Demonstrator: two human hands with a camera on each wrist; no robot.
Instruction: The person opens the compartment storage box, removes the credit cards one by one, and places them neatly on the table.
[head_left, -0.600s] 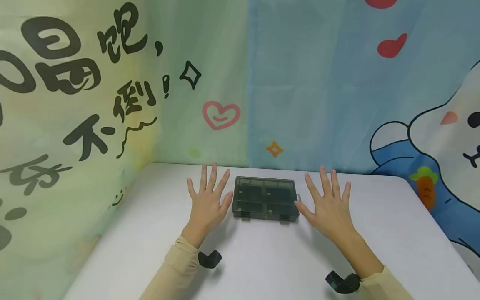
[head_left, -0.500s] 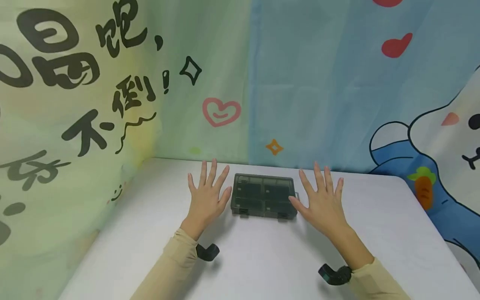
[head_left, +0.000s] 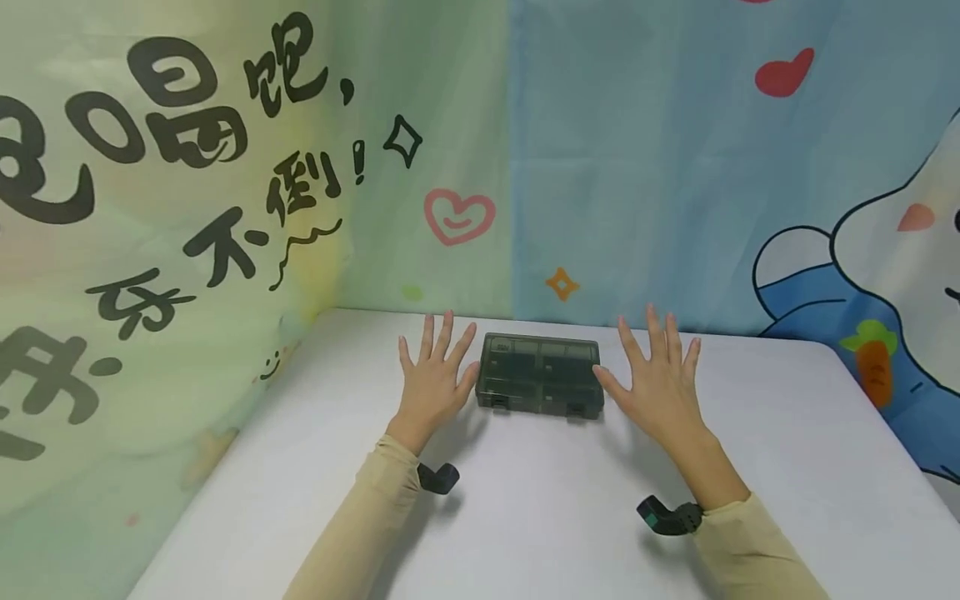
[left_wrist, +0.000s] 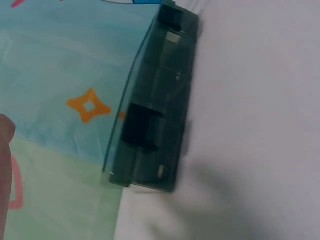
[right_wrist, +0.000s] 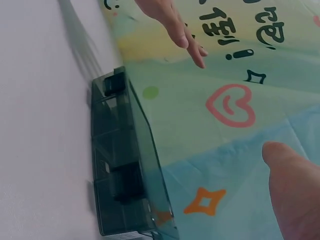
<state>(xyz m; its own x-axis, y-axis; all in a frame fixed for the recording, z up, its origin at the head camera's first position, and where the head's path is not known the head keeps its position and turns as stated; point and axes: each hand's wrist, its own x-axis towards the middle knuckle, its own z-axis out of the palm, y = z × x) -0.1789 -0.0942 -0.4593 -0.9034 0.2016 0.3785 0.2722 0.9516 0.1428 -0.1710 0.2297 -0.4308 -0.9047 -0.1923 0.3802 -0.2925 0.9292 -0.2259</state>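
Observation:
A dark translucent plastic compartment box (head_left: 540, 375) lies on the white table with its lid down. Two latches show on its near side, and one latch (left_wrist: 142, 125) is large in the left wrist view. My left hand (head_left: 433, 392) is spread with straight fingers just left of the box, its thumb by the box's left edge. To the right, my right hand (head_left: 663, 400) is spread the same way, thumb tip beside the right edge. Both hands hold nothing. In the right wrist view the box (right_wrist: 122, 155) stands left of my right thumb (right_wrist: 292, 185).
The white table (head_left: 525, 517) ends at a printed cloth backdrop (head_left: 637, 167) behind and at the left. Black wrist cameras (head_left: 671, 517) sit below both sleeves, close over the tabletop.
The head view has shifted, so the backdrop and box now sit further right and slightly higher. Both hands stay spread beside the box, the right one shifted slightly left toward it.

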